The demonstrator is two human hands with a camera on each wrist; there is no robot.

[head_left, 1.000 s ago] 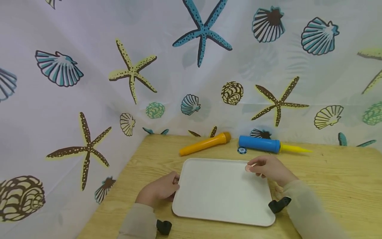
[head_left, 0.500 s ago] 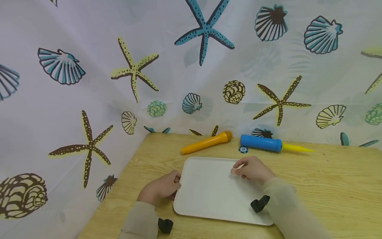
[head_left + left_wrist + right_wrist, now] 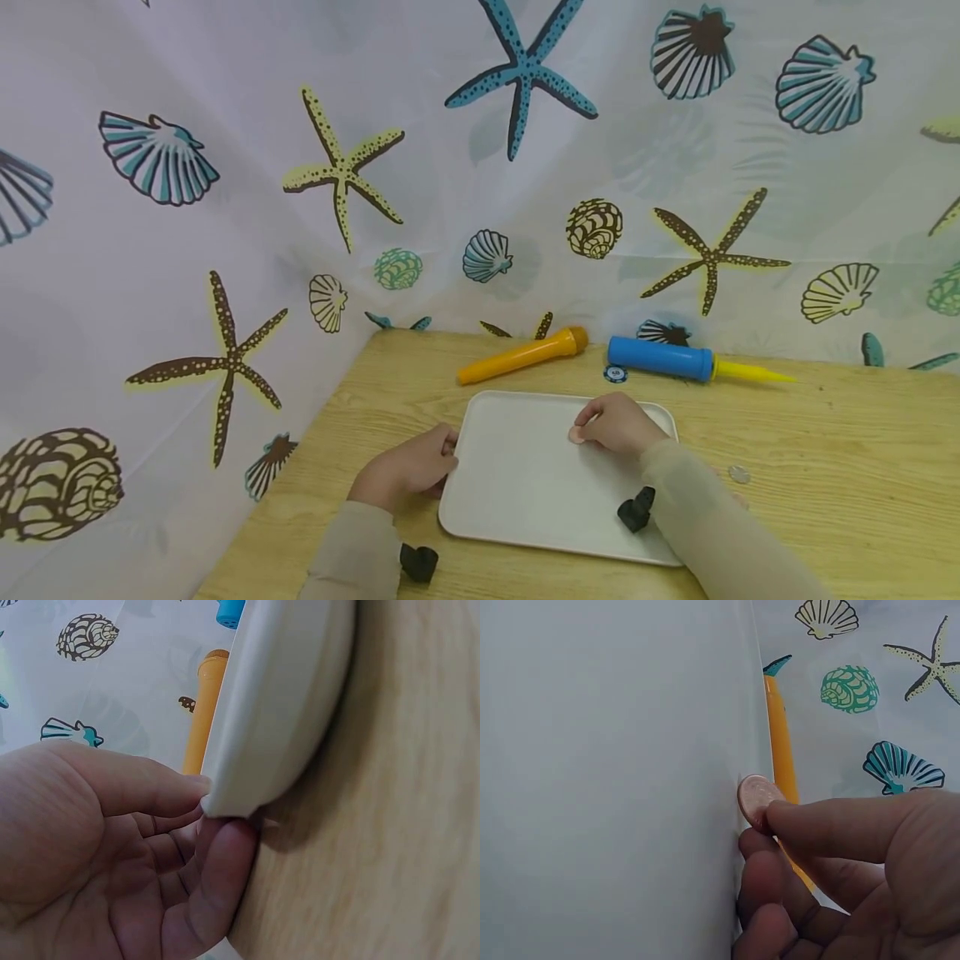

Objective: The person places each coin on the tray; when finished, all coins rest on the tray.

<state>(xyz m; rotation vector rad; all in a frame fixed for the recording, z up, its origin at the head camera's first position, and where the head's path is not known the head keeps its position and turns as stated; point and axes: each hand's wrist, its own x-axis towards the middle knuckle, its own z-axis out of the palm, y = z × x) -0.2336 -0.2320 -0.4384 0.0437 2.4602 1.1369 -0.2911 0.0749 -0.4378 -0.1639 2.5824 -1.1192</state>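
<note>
A white rectangular tray [image 3: 510,475] lies on the wooden table. My left hand [image 3: 411,468] grips its left edge, thumb on the rim and curled fingers beneath, as the left wrist view shows. Over the tray's upper middle, my right hand [image 3: 619,423] pinches a copper-coloured coin [image 3: 759,796] between thumb and fingers. In the head view that coin [image 3: 576,434] shows just left of the fingertips, close over the tray's white surface. The right sleeve hides the tray's lower right part.
Behind the tray lie an orange toy microphone [image 3: 523,356], a blue balloon pump [image 3: 660,358] with a yellow nozzle, and a poker chip [image 3: 616,374]. A silver coin [image 3: 738,474] lies right of the tray, near a copper coin [image 3: 741,501] partly behind the sleeve. A shell-print curtain hangs behind.
My right hand has moved left with the copper coin, from the tray's upper right towards its middle. A silver coin on the table has come into sight. The left hand keeps its grip.
</note>
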